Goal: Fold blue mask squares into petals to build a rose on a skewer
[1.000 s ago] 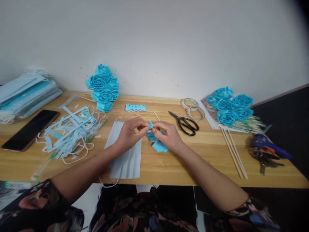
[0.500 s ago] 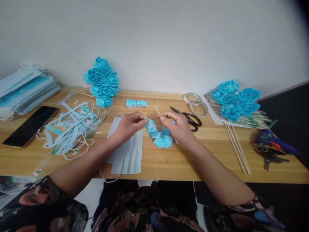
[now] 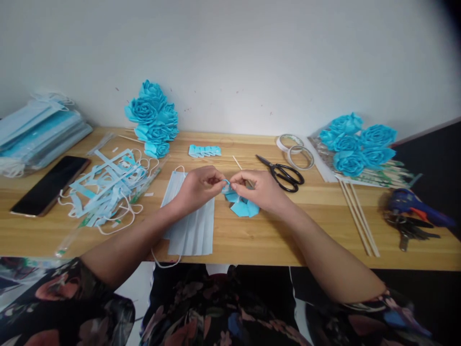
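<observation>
My left hand [image 3: 202, 186] is closed in a pinch on one end of a strip of folded blue petals [image 3: 245, 208]. Close against it, the fingertips of my right hand [image 3: 260, 190] are pinched at the same end of the strip. The rest of the strip curls below my right hand, just over the table. A thin wooden stick [image 3: 236, 162] pokes out above my right hand; its lower part is hidden, and I cannot tell whether the palm grips it. A pleated face mask [image 3: 196, 231] lies under my left wrist.
Black scissors [image 3: 284, 174] and tape rolls [image 3: 301, 157] lie to the right. Beyond are blue flowers [image 3: 348, 163], sticks [image 3: 360, 218] and keys [image 3: 408, 228]. Leftward are cut mask strips [image 3: 104, 185], a phone [image 3: 50, 186], a mask stack [image 3: 43, 134]. More flowers [image 3: 153, 120] stand behind.
My hands have come together: the right fingertips moved left to meet the left ones at the strip's end. The view has shifted slightly.
</observation>
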A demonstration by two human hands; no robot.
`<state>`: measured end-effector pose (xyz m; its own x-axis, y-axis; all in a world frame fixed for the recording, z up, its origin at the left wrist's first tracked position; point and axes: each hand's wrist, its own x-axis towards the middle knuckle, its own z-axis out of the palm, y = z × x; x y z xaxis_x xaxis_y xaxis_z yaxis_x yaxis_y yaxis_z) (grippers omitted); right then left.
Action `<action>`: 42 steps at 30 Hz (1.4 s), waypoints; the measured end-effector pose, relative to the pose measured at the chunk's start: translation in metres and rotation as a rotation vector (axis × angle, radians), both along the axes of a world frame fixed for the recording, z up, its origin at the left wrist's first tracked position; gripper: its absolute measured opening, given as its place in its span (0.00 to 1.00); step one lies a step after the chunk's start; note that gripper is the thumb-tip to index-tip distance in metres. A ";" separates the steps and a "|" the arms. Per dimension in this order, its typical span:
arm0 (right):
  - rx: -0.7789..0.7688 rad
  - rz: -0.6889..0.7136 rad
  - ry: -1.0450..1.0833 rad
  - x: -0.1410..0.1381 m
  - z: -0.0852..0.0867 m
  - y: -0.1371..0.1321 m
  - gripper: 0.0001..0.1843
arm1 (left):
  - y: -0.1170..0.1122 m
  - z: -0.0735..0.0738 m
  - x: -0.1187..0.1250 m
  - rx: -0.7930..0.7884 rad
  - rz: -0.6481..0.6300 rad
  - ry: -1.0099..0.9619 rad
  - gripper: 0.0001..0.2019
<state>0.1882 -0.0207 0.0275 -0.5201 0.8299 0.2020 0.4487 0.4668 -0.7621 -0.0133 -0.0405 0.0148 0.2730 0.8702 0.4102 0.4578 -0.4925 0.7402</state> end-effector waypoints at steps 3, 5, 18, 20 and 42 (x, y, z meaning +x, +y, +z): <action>0.035 -0.046 -0.009 -0.001 -0.002 0.001 0.06 | -0.001 0.000 0.001 0.099 0.050 -0.005 0.05; 0.081 -0.151 0.036 -0.002 -0.004 0.001 0.06 | -0.004 0.002 0.003 0.191 0.121 -0.027 0.05; 0.387 -0.256 0.118 -0.017 -0.014 -0.012 0.07 | -0.005 -0.005 0.010 -0.010 0.124 -0.111 0.07; 0.408 -0.248 0.116 -0.017 -0.015 -0.012 0.08 | -0.005 -0.004 0.010 -0.037 0.121 -0.133 0.07; 0.467 -0.254 0.038 -0.020 -0.018 -0.010 0.09 | -0.004 -0.005 0.010 -0.114 0.118 -0.162 0.08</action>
<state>0.1684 -0.0307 0.0096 -0.2995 0.7463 0.5945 0.5681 0.6400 -0.5173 -0.0029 -0.0446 0.0102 0.1054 0.9354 0.3374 0.3781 -0.3515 0.8564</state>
